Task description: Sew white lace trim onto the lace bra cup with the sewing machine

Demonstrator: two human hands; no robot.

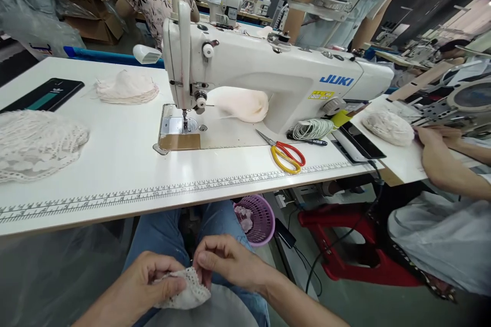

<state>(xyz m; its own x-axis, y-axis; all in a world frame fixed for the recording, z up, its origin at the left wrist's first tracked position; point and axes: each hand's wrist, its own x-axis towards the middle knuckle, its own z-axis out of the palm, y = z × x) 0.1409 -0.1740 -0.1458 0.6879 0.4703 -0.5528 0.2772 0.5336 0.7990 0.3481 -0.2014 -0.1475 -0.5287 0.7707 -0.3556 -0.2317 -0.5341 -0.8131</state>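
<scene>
Down over my lap, below the table edge, my left hand (pixel 148 278) and my right hand (pixel 226 260) both pinch a small white lace piece (pixel 187 288) between fingers and thumbs. The lace sags between the two hands above my jeans. In front of me a white JUKI sewing machine (pixel 268 74) stands on the white table (pixel 126 163), its needle area empty. A pale pink fabric piece (pixel 241 104) lies under the machine's arm.
Red-and-yellow scissors (pixel 286 156) lie right of the needle plate. Lace piles sit at the left (pixel 34 143) and behind (pixel 126 87). A dark phone (pixel 46 94) lies far left. A purple basket (pixel 257 217) is under the table. Another person's arm (pixel 441 163) works at the right.
</scene>
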